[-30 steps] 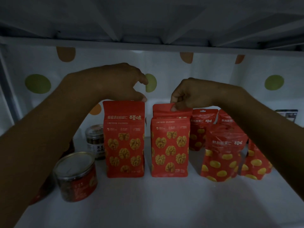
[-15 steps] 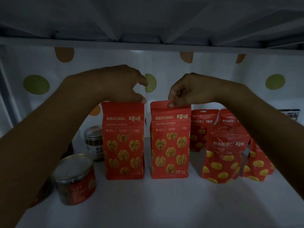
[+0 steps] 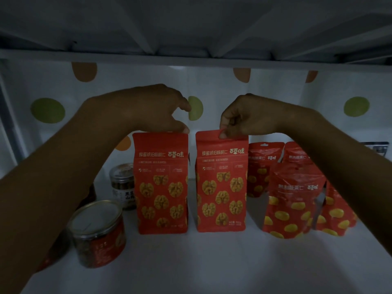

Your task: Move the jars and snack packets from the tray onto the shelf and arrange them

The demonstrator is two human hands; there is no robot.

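1. On the far left of the white shelf (image 3: 212, 268), a short jar (image 3: 97, 232) with a red label and a shiny flat lid stands near the front edge. The left arm hides part of it.
2. Farther back stands a clear jar (image 3: 122, 185) with brown snacks inside and a pale label. The two jars are apart.
3. Next comes the left walnut packet (image 3: 161, 183). It is red with walnut pictures, and it stands up straight on the shelf, just beside the clear jar.
4. The left hand (image 3: 152, 109) is over this packet. Its thumb touches the top edge at the right corner. The first finger is curled and lifted above the thumb, with a gap between them. The other fingers are hidden, so I cannot tell if the hand grips the packet.
5. The right walnut packet (image 3: 221, 181) stands up straight next to the left one, with a small gap between them.
6. The right hand (image 3: 252, 115) pinches the top edge of this packet near the middle, thumb in front and fingers curled.
7. To the right stand smaller red pouches with yellow pictures. A near pouch (image 3: 292, 200) with a crumpled top is in front, and a side pouch (image 3: 337, 213) is partly hidden by the right arm. A back pouch (image 3: 263, 166) and a far pouch (image 3: 297, 153) stand behind them.
8. Behind everything hangs a white sheet (image 3: 275, 98) with green and orange dots.
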